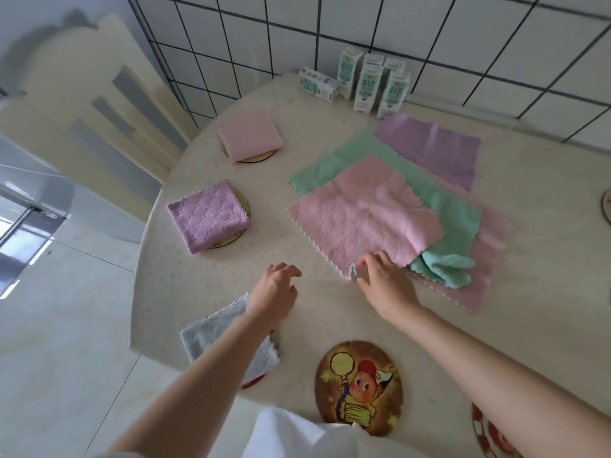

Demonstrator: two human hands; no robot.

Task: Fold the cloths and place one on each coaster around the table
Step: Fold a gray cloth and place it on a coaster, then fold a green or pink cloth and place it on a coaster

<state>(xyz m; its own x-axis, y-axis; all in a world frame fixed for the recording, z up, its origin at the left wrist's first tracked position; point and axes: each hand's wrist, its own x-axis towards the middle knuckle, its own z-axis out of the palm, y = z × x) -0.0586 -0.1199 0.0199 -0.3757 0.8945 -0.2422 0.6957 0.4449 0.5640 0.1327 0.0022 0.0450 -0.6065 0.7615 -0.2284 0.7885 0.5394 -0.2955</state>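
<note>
A white wall of dark-grouted tiles (429, 34) backs a round cream bench (205, 285), with a pale chair (99, 104) at its far-left side and 5 small green-and-white cartons (367, 82) grouped against the wall, 1 of them lying on its side. Near the bench centre lies a loose stack of unfolded cloths: a pink cloth (360, 216) on top, a green cloth (446, 226) under it, a second pink cloth (479, 285) at the bottom right, and a purple cloth (433, 150) furthest back. The right hand (385, 279) pinches the near corner of the top pink cloth between thumb and fingers, with a sliver of green edge showing at the fingertips. The left hand (276, 287) hovers just above the bare bench, fingers loosely spread and holding nothing. 3 folded cloths already sit on coasters: a folded pink cloth (249, 133) at the far left, a folded purple cloth (208, 214) nearer, and a folded white cloth (228, 335) at the bench edge, partly hidden by the left forearm. A cartoon-printed coaster (358, 385) lies uncovered at the near edge; a red-and-white coaster (486, 434) shows at the lower right, and another coaster rim (606, 206) at the right border.
</note>
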